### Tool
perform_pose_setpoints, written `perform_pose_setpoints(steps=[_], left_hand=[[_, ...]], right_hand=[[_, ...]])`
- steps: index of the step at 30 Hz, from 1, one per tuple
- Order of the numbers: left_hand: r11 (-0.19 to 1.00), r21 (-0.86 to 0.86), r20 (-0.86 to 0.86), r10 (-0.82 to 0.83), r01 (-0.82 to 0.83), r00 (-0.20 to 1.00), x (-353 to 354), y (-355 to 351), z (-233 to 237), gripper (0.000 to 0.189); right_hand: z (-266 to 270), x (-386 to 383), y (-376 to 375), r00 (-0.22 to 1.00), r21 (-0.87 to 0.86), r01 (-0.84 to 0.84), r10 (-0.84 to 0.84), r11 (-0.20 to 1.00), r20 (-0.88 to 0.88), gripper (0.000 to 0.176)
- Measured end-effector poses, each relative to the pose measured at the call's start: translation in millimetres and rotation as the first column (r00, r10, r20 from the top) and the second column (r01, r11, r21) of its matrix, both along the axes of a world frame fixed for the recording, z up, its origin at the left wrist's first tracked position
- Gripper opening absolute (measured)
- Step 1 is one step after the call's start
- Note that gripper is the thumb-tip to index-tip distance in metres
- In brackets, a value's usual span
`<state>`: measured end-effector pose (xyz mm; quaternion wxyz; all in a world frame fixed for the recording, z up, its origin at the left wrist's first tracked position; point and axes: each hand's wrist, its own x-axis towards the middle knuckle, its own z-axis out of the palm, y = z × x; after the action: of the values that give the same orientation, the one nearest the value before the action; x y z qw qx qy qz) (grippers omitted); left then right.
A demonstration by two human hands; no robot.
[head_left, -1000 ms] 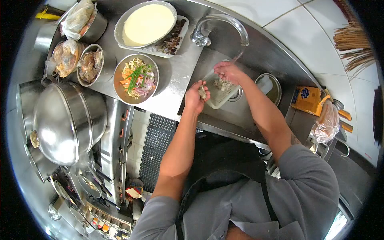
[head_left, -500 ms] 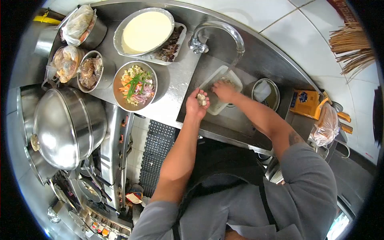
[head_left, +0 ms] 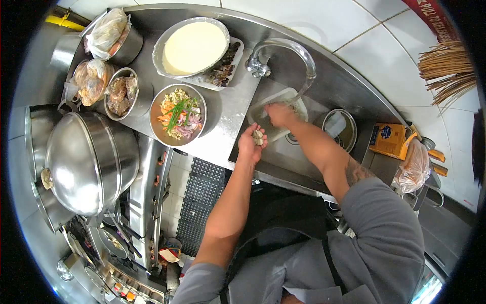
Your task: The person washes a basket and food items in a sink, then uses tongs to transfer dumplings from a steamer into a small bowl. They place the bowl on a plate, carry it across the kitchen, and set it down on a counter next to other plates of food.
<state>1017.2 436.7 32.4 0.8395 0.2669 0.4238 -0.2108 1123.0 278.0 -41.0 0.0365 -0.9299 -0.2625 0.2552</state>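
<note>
My left hand (head_left: 251, 144) is cupped, palm up, around several small pale lumpy pieces (head_left: 258, 137) whose kind I cannot make out. It is at the sink's left side, just beside a white rectangular tray (head_left: 289, 94). Over that tray, my right hand (head_left: 280, 115) has its fingers curled in; what they hold, if anything, is hidden. Water runs from the curved faucet (head_left: 310, 63) into the tray's far end. The tray sits in the steel sink (head_left: 309, 158), partly covered by my right hand and forearm.
Right of the tray, a round metal pot (head_left: 349, 144) stands in the sink. On the left counter are a bowl of cut vegetables (head_left: 169, 137), a basin of pale batter (head_left: 195, 48) and a tray of dark pieces (head_left: 230, 71). A large lidded pot (head_left: 86, 162) stands farther left.
My right hand has shifted left across the tray, and its fingers look more curled. My left hand still cups the pale pieces. The whole view has moved slightly.
</note>
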Motion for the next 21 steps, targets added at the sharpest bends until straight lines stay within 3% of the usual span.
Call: perform_pose_setpoints(steps=[2, 3, 5, 6, 7, 8, 11, 14, 17, 21], left_hand=[[1.000, -0.020, 0.009, 0.018, -0.018, 1.000, 0.3, 1.1, -2.2, 0.016], [0.999, -0.030, 0.011, 0.028, -0.027, 1.000, -0.3, 2.2, -2.9, 0.016], [0.999, -0.030, 0.028, 0.040, -0.039, 0.999, -1.1, 2.6, 1.2, 0.016], [0.999, -0.030, 0.038, 0.046, -0.045, 0.998, -0.7, 2.9, 1.9, 0.017], [0.998, -0.028, 0.030, 0.048, -0.047, 0.998, 0.4, 3.3, 2.2, 0.017], [0.998, -0.027, 0.019, 0.050, -0.049, 0.999, 1.1, 2.7, 1.5, 0.017], [0.996, -0.071, 0.031, 0.061, -0.059, 0.998, 2.4, 2.0, -10.3, 0.016], [0.995, -0.083, 0.050, 0.062, -0.057, 0.997, 3.3, 1.0, -15.5, 0.016], [0.997, -0.052, 0.039, 0.053, -0.051, 0.998, 7.4, -4.9, -15.9, 0.016], [0.990, -0.080, 0.021, 0.117, -0.115, 0.993, 19.0, -18.0, -7.0, 0.015]], right_hand=[[16.4, 11.9, 6.0, 0.971, -0.054, 0.119, -0.128, 0.991, -0.203, 0.035], [0.7, 12.5, 0.1, 0.943, 0.076, 0.284, -0.265, 0.956, -0.199, 0.034], [-49.0, 6.6, -24.5, 0.822, 0.322, 0.568, -0.512, 0.757, -0.248, 0.032], [-43.6, 5.0, -28.0, 0.592, 0.395, 0.805, -0.543, 0.443, -0.595, 0.029], [-38.3, 3.8, -32.7, 0.308, 0.302, 0.950, -0.395, 0.081, -0.865, 0.026], [-30.7, 2.7, -34.7, 0.038, 0.062, 0.968, -0.102, -0.242, -0.994, 0.023], [-10.8, 12.2, -32.8, 0.145, 0.166, 0.968, -0.117, -0.190, -0.982, 0.018], [25.1, 25.4, -27.9, 0.249, 0.229, 0.968, -0.287, 0.101, -0.925, 0.018], [41.1, 30.9, -23.2, 0.471, 0.267, 0.859, -0.472, 0.436, -0.745, 0.020], [102.4, 8.7, -2.5, 0.585, 0.313, 0.673, -0.224, 0.670, -0.780, 0.021]])
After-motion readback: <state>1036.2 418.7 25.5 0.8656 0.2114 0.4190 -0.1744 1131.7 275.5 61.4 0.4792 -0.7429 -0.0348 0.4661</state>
